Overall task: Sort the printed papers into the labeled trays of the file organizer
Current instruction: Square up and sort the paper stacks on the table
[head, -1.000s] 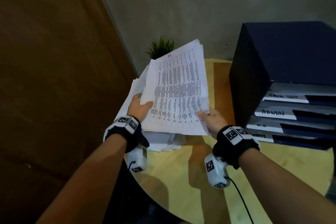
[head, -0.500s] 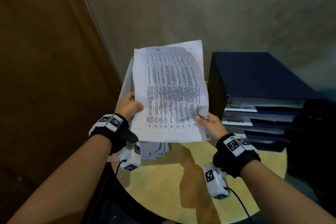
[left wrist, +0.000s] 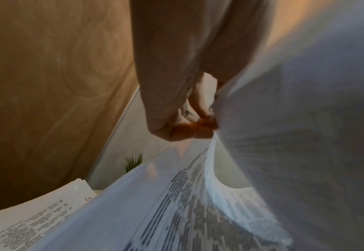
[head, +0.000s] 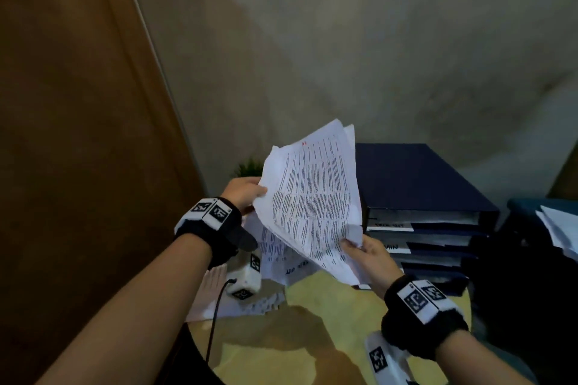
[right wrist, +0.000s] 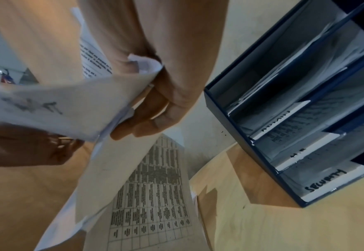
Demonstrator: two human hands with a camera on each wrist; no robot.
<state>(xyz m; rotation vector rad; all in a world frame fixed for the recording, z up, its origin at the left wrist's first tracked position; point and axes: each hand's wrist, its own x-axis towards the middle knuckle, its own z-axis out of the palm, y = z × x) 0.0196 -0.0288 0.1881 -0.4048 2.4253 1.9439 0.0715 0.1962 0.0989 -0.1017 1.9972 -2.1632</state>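
We hold a bundle of printed papers [head: 312, 203] up in the air between both hands. Left hand [head: 242, 192] pinches the bundle's near-left edge, fingers curled onto it; the left wrist view shows the fingertips [left wrist: 204, 123] closed on the sheet edge. Right hand [head: 369, 256] grips the lower corner, thumb on top, fingers [right wrist: 146, 125] curled under several sheets. Bundle is tilted, top edge leaning away from us, with a small red mark near the top.

More loose papers [head: 275, 262] lie on the table [head: 328, 337] under the left hand. The file organizer [head: 419, 194], dark blue, stands just right of the right hand. Its trays carry handwritten labels [right wrist: 324, 181], and some trays already hold sheets. Small plant [head: 248, 167] sits just beyond the left hand.

Handling, as we judge it: the sheets are light, thin and floppy. They sag and fan apart where unsupported, and the layers are already splitting at the right-hand corner. Easy to crease or let one slip out. Best hold is on two opposite edges, or flat under the middle, keeping the bundle squared so it can slide edge-first into a tray. Which tray fits this bundle we cannot tell.
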